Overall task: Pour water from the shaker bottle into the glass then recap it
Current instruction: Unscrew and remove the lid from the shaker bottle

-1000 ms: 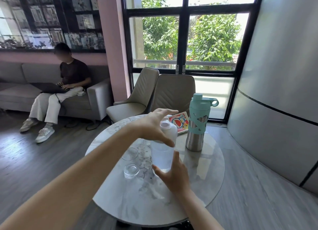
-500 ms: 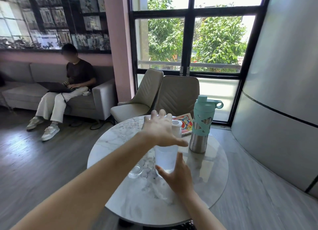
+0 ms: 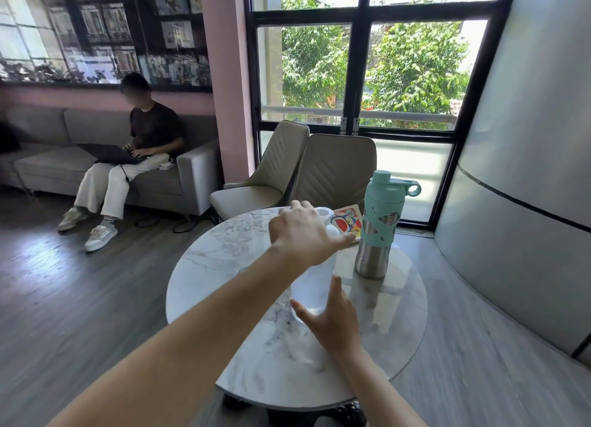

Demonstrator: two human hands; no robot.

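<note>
A translucent white shaker bottle stands upright near the middle of the round marble table. My left hand lies over its top and grips the lid, whose white spout cap shows past my fingers. My right hand holds the bottle's lower part, with thumb and fingers on either side. My left forearm hides the glass almost entirely; only a faint bit of its rim shows to the left of the bottle.
A steel bottle with a teal sleeve and lid stands just right of the shaker, and a colourful card lies behind it. Two beige chairs are beyond the table. A person with a laptop sits on the grey sofa at left.
My left hand has turned further over the lid, so its back faces me. My forearm now covers the glass. My right hand stays on the bottle's base.
</note>
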